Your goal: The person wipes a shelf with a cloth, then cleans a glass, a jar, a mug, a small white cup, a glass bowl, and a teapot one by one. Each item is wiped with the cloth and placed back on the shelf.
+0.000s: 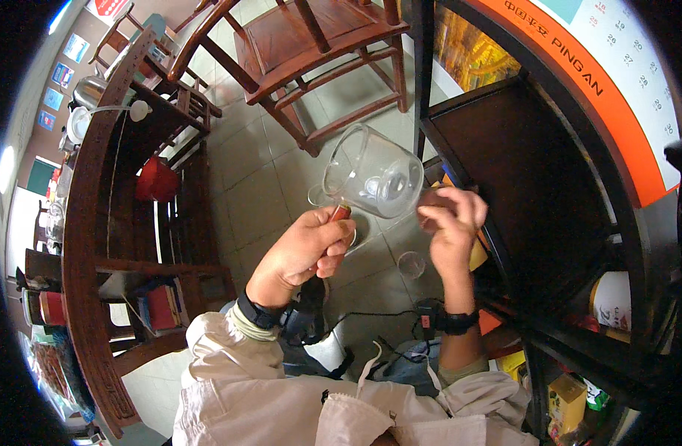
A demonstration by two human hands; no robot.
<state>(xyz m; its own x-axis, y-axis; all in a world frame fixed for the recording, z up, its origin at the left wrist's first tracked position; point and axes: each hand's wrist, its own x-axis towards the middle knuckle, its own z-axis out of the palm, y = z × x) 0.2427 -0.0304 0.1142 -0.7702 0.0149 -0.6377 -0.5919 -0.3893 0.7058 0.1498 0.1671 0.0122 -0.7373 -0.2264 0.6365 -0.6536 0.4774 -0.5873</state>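
My left hand (318,242) grips a clear glass pot (374,173) by its handle. The reddish-brown end of the handle (341,212) shows above my thumb. The pot is tilted, its wide mouth to the upper left and its rounded base to the lower right. Beside the base is my right hand (455,223), fingers bent and blurred by motion. Whether its fingertips touch the glass or hold something small cannot be told. A small clear round vessel or lid (411,265) appears below the pot, against the floor tiles.
A wooden armchair (318,42) stands ahead on the tiled floor (252,184). Along the left runs a long carved wooden table (87,223) with a metal kettle (90,92). A dark shelf unit (530,167) and a calendar (614,72) are close on the right. Black cables (369,314) hang near my wrists.
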